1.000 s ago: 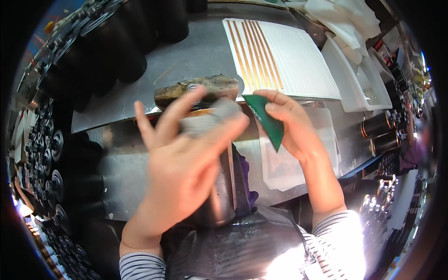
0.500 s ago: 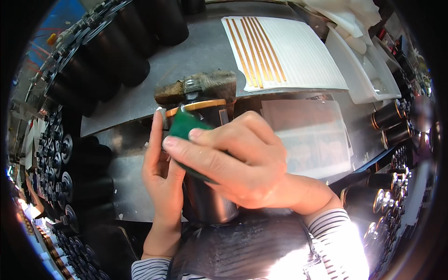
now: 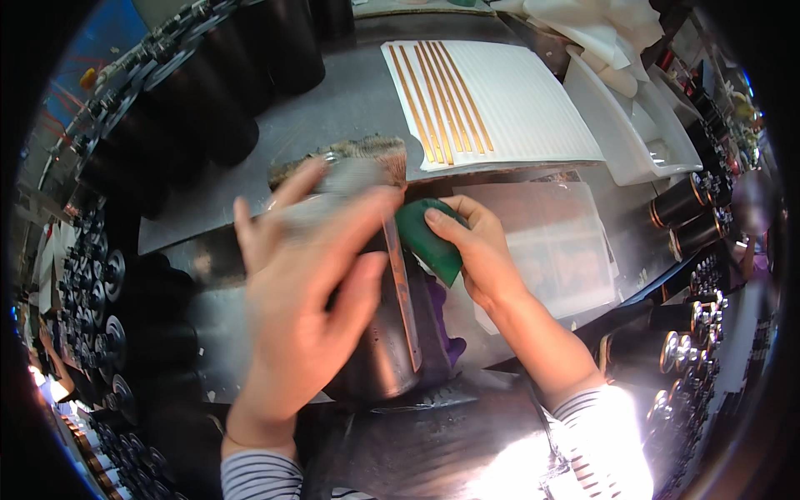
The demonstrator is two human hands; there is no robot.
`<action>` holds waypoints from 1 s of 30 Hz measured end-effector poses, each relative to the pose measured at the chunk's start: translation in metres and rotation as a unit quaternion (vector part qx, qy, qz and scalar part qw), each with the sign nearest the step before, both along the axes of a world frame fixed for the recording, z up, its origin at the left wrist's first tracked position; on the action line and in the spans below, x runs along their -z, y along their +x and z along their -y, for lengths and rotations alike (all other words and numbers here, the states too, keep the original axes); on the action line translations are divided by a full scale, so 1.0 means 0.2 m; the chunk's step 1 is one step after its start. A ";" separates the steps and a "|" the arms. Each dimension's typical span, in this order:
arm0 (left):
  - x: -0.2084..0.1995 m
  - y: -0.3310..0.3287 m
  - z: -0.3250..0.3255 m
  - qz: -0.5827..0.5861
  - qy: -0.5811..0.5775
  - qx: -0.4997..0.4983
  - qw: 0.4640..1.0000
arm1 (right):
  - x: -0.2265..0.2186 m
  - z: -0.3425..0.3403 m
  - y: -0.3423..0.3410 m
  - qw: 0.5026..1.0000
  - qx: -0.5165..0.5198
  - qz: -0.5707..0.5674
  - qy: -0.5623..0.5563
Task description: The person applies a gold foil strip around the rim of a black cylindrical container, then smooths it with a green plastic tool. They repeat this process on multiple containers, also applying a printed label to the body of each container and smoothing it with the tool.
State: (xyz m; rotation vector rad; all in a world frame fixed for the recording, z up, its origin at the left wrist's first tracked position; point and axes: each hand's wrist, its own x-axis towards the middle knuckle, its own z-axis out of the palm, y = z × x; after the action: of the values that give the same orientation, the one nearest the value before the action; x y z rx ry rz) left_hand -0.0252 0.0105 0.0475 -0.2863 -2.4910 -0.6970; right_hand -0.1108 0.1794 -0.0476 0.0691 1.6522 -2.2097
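Observation:
A black cylinder (image 3: pixel 379 358) lies in front of me, pointing away, with a copper-coloured strip (image 3: pixel 402 300) running along its side. Over its far part my left hand (image 3: pixel 304 283) is smeared by motion, fingers partly spread. A blurred grey thing (image 3: pixel 350 179) shows at those fingers; whether they grip it I cannot make out. To the right of the cylinder, my right hand (image 3: pixel 483 246) pinches a curved green scraper (image 3: pixel 429 237) between thumb and fingers. Purple material (image 3: pixel 450 337) pokes out beside the cylinder's right side.
Beyond the cylinder is a worn brown support (image 3: pixel 387 150). Several copper strips (image 3: pixel 437 100) lie on a white ridged sheet (image 3: pixel 533 108). Translucent sheets (image 3: pixel 550 250) lie at right, below a white bin (image 3: pixel 642 142). Large black cylinders (image 3: pixel 212 100) stand at far left.
My right hand has moved right, off the cylinder, with the green scraper. The left hand has swung over the cylinder's far part, and the copper strip along its side now shows.

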 end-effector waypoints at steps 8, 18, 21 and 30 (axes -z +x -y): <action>0.36 0.09 0.07 0.148 0.711 0.112 0.678 | -0.34 0.22 0.17 0.704 0.057 -0.670 0.229; 0.11 0.07 0.06 0.028 0.026 -0.046 0.998 | -0.26 -0.18 0.00 0.985 -0.039 -0.149 -0.081; 0.01 0.03 0.00 0.062 -0.074 -0.027 0.995 | -0.17 -0.43 -0.19 0.947 -0.031 -0.250 0.201; -0.07 0.08 -0.07 0.030 0.077 -0.004 0.997 | -0.14 -0.57 -0.51 0.522 -0.052 -0.685 0.506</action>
State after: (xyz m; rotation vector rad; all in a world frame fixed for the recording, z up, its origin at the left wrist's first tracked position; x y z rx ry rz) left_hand -0.0099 0.0253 0.0615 -0.2014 -2.4760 -0.9027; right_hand -0.2135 0.2934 -0.0197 -1.7693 3.2150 -0.4609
